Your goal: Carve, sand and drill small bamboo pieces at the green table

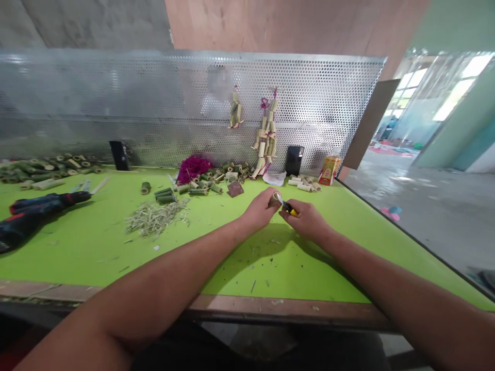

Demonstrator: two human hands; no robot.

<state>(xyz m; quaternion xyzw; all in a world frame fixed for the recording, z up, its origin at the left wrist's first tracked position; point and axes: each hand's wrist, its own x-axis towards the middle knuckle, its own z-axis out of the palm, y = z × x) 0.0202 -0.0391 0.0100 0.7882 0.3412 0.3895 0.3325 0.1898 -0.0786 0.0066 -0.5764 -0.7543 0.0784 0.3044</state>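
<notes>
Near the middle of the green table, my left hand (260,208) is closed around a short bamboo tube (275,198), its open end facing up and to the right. My right hand (305,219) grips a yellow and black utility knife (290,208). The knife's blade touches the rim of the tube. Small dark scraps lie on the table below both hands. A brown square of sandpaper (235,189) lies to the left of my left hand, beside several cut green bamboo pieces (198,191).
A black and red drill (36,214) lies at the left, near piled bamboo (46,169). Shavings (154,217) and purple string (193,169) sit left of centre. Peeled tubes (305,183), a phone (294,160) and a yellow-red carton (329,170) stand behind. Strung bamboo (266,135) hangs on the perforated panel (309,87).
</notes>
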